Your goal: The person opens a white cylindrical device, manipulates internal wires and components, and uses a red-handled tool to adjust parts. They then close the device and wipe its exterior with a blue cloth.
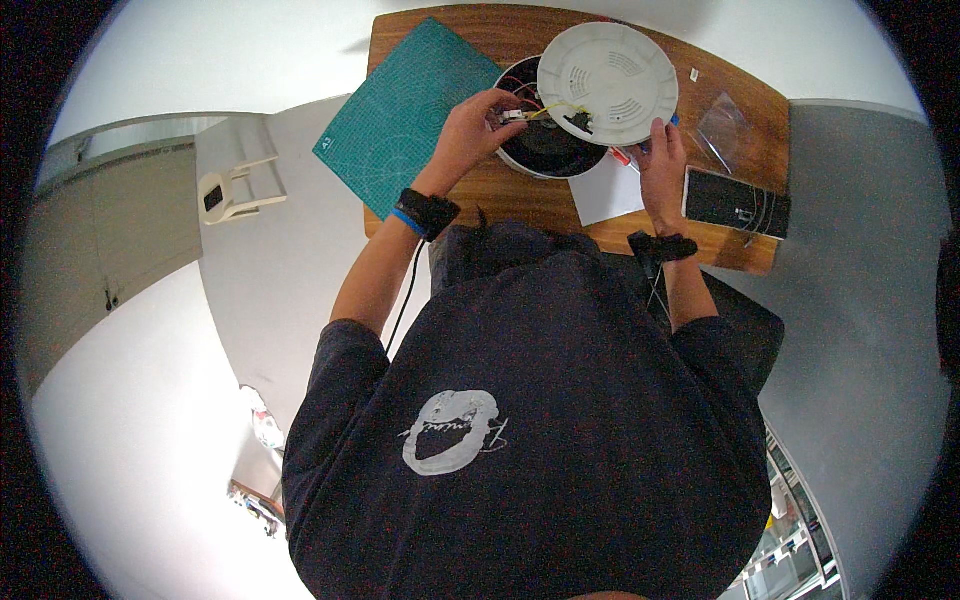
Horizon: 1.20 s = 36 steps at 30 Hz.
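Wires [547, 109] run from a small white part [513, 117] pinched in the grip of the left hand [478, 127], over a round housing [550, 155] on the desk [740, 80]. The right hand [663, 165] grasps a white disc [612, 75] by its near edge, overlapping the housing.

Looks like smooth, matt white plastic on the round cover [608, 88] and the rim of the round base [547, 175]. Shows streaked brown wood, faintly glossy, on the table [500, 30]. Appears matt on the green mat [400, 120], clear and shiny like plastic film on the bag [725, 130], papery on the white sheet [606, 196], soft and matt as cloth on the dark shirt [570, 400].
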Each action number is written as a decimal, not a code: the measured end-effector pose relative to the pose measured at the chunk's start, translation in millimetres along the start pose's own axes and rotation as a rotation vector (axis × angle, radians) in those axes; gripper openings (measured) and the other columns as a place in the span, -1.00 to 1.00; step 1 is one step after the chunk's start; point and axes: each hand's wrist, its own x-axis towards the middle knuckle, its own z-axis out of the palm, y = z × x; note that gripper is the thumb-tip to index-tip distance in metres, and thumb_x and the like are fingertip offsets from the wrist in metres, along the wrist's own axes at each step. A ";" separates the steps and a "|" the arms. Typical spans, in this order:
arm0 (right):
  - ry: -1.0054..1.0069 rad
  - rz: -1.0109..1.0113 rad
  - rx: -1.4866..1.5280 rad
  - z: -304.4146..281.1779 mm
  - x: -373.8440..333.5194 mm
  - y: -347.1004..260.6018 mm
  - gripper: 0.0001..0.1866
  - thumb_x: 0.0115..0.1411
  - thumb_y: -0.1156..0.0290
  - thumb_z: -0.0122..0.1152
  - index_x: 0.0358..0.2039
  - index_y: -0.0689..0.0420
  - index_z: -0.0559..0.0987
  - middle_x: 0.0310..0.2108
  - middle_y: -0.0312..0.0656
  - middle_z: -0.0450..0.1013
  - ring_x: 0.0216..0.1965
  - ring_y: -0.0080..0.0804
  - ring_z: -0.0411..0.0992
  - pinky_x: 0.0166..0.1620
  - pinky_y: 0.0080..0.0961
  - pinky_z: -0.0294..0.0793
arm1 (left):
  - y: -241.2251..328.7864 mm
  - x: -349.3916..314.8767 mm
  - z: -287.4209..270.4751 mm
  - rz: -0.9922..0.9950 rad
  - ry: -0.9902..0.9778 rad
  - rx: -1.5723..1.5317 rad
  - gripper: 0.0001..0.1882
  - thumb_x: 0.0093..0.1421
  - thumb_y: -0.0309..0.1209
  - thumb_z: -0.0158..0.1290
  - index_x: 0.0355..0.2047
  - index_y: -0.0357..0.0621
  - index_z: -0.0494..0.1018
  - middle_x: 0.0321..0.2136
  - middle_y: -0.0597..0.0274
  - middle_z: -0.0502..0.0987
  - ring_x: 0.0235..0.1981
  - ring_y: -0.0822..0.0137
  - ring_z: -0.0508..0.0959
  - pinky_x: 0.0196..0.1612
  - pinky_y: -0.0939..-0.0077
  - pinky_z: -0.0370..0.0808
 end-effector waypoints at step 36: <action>-0.031 0.035 -0.097 7.3 4.8 18.4 -0.58 0.53 0.21 0.05 0.18 0.29 0.42 0.05 -0.13 0.50 0.05 -0.39 0.52 0.07 -0.40 0.61 | 6.0 13.2 5.1 -0.103 -0.094 0.101 -0.75 0.28 -0.26 0.28 -0.09 -0.05 0.67 -0.27 0.09 0.57 -0.37 0.22 0.63 -0.23 0.33 0.60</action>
